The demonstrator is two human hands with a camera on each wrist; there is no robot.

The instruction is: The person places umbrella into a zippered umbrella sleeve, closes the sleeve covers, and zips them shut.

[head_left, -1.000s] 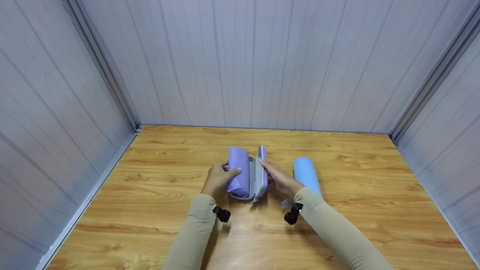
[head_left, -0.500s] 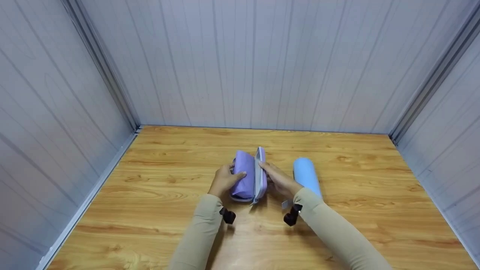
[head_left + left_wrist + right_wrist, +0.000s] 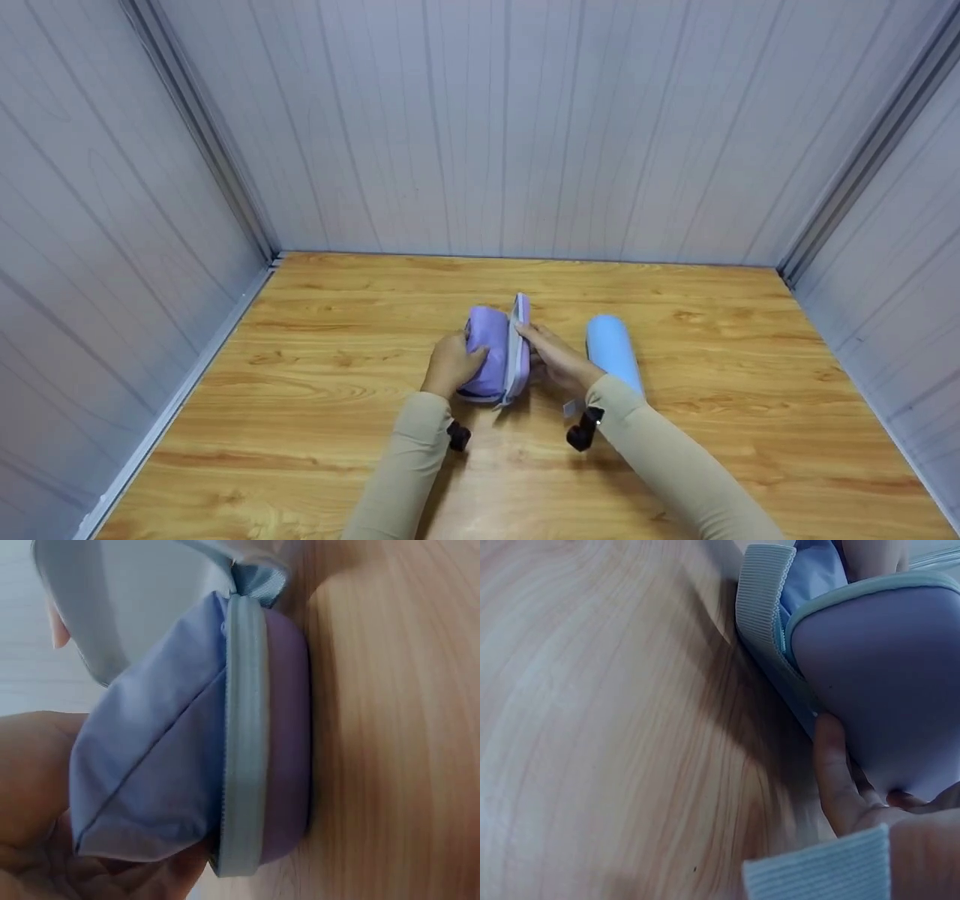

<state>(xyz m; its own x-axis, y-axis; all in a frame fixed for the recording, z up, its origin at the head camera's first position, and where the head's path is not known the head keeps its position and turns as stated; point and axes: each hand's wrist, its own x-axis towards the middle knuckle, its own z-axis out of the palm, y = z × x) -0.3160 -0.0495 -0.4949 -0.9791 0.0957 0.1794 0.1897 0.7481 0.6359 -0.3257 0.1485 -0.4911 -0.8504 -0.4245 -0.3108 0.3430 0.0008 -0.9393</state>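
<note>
A purple zip case [image 3: 523, 351] with a grey lining lies unzipped on the table, its lid standing up on the right. In its base sits a smooth purple fabric roll [image 3: 491, 334], a seam across its end; it bulges above the zip edge [image 3: 246, 742] in the left wrist view. My left hand [image 3: 453, 364] grips the roll, thumb over its top and fingers down its far side. My right hand [image 3: 556, 361] holds the lid, thumb at its edge and fingers behind its outer shell [image 3: 889, 675].
A light blue cylindrical case [image 3: 611, 349] lies right of my right hand, partly behind the sleeve, with a small tag [image 3: 570, 409] near it. The wood-grain table [image 3: 337, 465] is bounded by pale panel walls [image 3: 480, 127] at the back and sides.
My left hand has moved right and a little nearer, bringing the fabric roll down into the case base. My right hand keeps the lid upright, hardly moving.
</note>
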